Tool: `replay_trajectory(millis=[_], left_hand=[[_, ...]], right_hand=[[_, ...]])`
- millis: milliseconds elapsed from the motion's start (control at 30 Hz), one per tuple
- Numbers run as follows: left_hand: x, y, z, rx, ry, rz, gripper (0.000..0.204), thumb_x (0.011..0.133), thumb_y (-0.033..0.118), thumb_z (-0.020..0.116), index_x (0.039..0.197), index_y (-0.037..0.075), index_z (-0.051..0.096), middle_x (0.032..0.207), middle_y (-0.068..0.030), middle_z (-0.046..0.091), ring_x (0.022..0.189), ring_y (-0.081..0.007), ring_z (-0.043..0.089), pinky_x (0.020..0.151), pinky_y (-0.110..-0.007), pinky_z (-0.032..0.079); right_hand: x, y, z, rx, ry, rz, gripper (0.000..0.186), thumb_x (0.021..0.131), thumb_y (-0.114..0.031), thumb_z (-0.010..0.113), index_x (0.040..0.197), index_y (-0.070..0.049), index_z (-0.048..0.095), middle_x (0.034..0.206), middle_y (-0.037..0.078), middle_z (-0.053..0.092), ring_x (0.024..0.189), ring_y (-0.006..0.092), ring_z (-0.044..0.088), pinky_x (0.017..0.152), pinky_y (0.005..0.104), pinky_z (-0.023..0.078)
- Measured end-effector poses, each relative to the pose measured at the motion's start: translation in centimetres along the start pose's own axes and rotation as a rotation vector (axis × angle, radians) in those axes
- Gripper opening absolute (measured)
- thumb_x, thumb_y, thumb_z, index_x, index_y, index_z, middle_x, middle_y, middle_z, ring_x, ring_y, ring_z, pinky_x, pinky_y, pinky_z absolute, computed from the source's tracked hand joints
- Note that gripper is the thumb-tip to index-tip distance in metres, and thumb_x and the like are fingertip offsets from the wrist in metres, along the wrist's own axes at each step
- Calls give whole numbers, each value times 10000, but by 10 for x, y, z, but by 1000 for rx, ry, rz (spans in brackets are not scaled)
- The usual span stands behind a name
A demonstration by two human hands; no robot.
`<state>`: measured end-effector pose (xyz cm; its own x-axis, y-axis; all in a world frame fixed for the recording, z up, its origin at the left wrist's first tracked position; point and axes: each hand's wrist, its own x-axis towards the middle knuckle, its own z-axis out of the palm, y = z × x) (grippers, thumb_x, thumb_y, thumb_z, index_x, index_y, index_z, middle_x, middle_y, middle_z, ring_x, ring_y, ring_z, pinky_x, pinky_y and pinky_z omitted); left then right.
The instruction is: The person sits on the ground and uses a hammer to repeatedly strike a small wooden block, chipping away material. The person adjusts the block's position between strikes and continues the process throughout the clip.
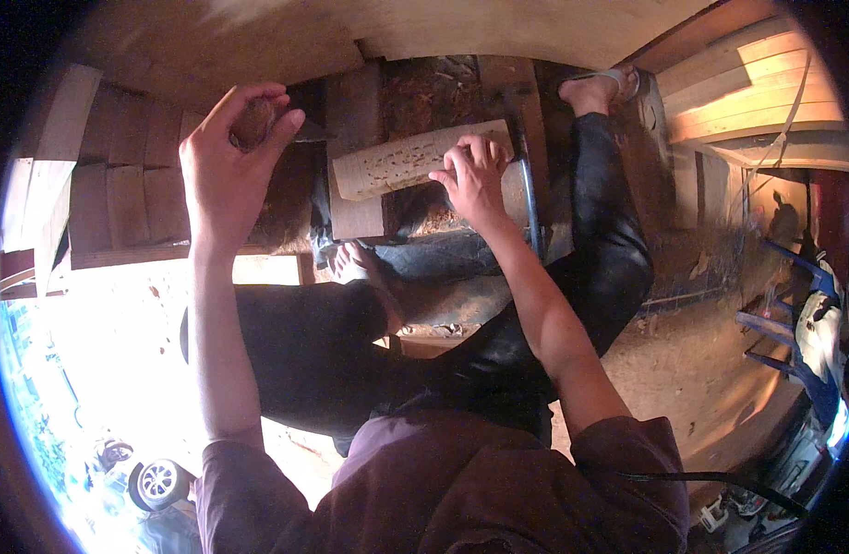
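My left hand (223, 171) is raised at the left, its fingers wrapped round a rounded brown piece (251, 126) that looks like the butt of a wooden handle. The rest of that piece is hidden by the hand or lost in the dark behind. A pale wooden block (387, 164), marked with many small dark pits, lies slightly tilted across darker planks in front of me. Near the block's right end, my right hand (476, 177) grips it with curled fingers.
My legs in black trousers (609, 203) spread on both sides of the block. Stacked boards (120, 203) stand at the left, with more light planks (747, 83) at the far right. Blue-legged furniture (812, 342) is at the right edge. A wheel (158, 482) shows at lower left.
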<state>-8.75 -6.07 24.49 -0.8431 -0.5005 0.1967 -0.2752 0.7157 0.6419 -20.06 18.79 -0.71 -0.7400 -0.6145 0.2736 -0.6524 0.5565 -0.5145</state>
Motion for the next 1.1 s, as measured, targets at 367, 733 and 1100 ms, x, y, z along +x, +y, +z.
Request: replay_trajectory(millis=[367, 733, 1100], left_hand=[[-13, 22, 33, 19, -158, 77, 305, 880, 166, 853, 1150, 67, 752, 981, -85, 787, 907, -154, 752, 824, -320, 600], [-2, 41, 109, -58, -300, 129, 317, 870, 219, 868, 1131, 80, 755, 978, -71, 794, 906, -148, 744, 850, -321, 578], [-9, 40, 163, -478, -138, -18, 462, 862, 147, 889, 1125, 61, 518, 978, -82, 763, 923, -150, 712, 835, -321, 567]], right_hand=[[-7, -2, -5, 86, 131, -94, 368, 840, -318, 862, 1161, -185, 741, 1262, 76, 574, 1228, 334, 519, 1104, 537, 316], [-56, 123, -51, -51, -136, 712, 497, 844, -295, 828, 1251, -88, 632, 1132, 234, 692, 1119, 431, 652, 978, 517, 516], [-96, 137, 32, 37, 137, 718, 576, 853, -151, 811, 1355, -46, 549, 1250, 260, 609, 1191, 453, 600, 993, 511, 500]])
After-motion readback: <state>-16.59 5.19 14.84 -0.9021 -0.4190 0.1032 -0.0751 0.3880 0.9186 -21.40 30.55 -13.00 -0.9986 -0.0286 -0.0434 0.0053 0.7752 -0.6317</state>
